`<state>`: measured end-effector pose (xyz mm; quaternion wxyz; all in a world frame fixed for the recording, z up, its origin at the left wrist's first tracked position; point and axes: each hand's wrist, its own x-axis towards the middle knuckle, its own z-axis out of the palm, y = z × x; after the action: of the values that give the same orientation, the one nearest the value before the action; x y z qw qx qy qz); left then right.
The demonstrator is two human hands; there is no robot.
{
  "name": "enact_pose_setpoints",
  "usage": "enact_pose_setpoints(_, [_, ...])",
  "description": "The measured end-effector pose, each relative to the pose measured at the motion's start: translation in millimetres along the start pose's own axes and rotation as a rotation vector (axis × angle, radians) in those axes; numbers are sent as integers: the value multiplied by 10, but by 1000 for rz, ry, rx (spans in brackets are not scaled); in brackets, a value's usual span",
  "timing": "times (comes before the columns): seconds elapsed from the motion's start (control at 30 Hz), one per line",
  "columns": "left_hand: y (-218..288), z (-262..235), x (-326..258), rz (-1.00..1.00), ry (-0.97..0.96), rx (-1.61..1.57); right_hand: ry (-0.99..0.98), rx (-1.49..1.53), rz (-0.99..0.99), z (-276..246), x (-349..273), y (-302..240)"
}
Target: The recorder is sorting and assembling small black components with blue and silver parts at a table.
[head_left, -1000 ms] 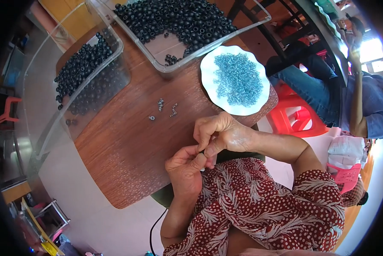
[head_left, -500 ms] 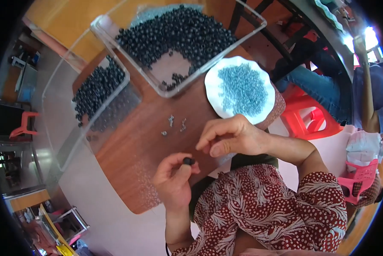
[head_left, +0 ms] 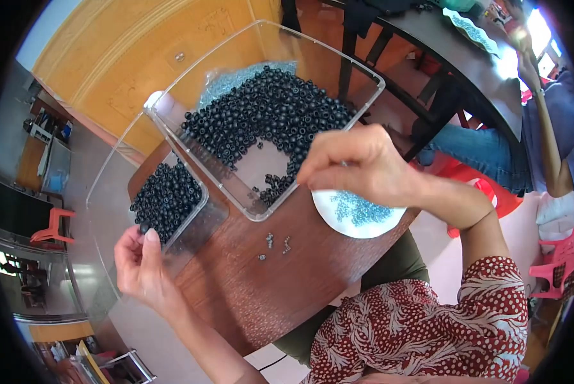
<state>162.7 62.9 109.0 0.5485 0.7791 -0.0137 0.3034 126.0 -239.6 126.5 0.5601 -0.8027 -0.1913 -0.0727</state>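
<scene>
My left hand (head_left: 143, 269) pinches a small black piece (head_left: 145, 228) between thumb and finger. It is at the near left edge of the smaller clear bin (head_left: 194, 211), which holds many black pieces (head_left: 165, 195) like it, round with a hole. My right hand (head_left: 370, 169) has thumb and fingers pressed together at the right wall of the large clear bin (head_left: 255, 217); anything in that pinch is hidden. Black pieces (head_left: 274, 109) heap in the large bin. Partly under my right hand, a white plate (head_left: 344, 230) holds tiny shiny bluish-grey pieces (head_left: 363, 210).
Several tiny shiny bits (head_left: 271, 240) lie on the brown tabletop (head_left: 235, 294). A bag of bluish pieces (head_left: 242, 80) rests behind the heap. Beyond stand a yellow wooden panel (head_left: 146, 70) and a dark table (head_left: 427, 45). At right, a person's jeans-clad leg (head_left: 472, 150) is near a red stool (head_left: 507, 198).
My left hand has moved left and away from me, carrying the black piece to the smaller bin. My right hand has risen toward the large bin's wall. The view has shifted.
</scene>
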Motion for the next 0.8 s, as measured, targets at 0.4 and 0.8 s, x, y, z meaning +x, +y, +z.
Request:
enact_pose_setpoints(0.4, [-17, 380, -803, 101, -68, 49, -351, -723, -200, 145, 1297, 1017])
enact_pose_setpoints(0.8, [-418, 514, -1228, -224, -201, -166, -530, -1019, -480, 610, 1514, 1396])
